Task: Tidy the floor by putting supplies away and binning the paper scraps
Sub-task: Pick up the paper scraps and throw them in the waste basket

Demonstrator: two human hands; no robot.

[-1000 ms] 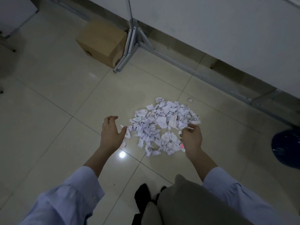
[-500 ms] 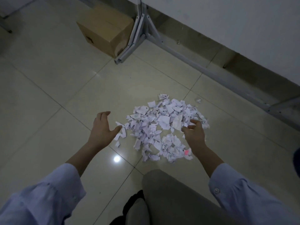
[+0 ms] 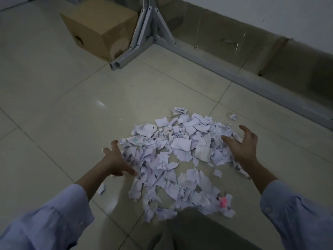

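A pile of torn white paper scraps (image 3: 180, 156) lies spread on the tiled floor in front of me. A small pink scrap (image 3: 223, 202) sits at its near right edge. My left hand (image 3: 115, 159) rests at the pile's left edge, fingers spread, thumb touching the scraps. My right hand (image 3: 241, 145) hovers over the pile's right edge with fingers spread and curled. Neither hand holds anything. One stray scrap (image 3: 232, 116) lies apart beyond the pile, another (image 3: 101, 189) beside my left forearm.
A brown cardboard box (image 3: 97, 27) stands at the back left beside a grey metal frame foot (image 3: 144, 37). The frame's rail (image 3: 252, 82) runs along the wall to the right. My knee (image 3: 198, 230) is at the bottom.
The view has come lower and closer to the pile. Both hands have spread wider apart, the left onto the pile's left edge, the right out to its right edge.
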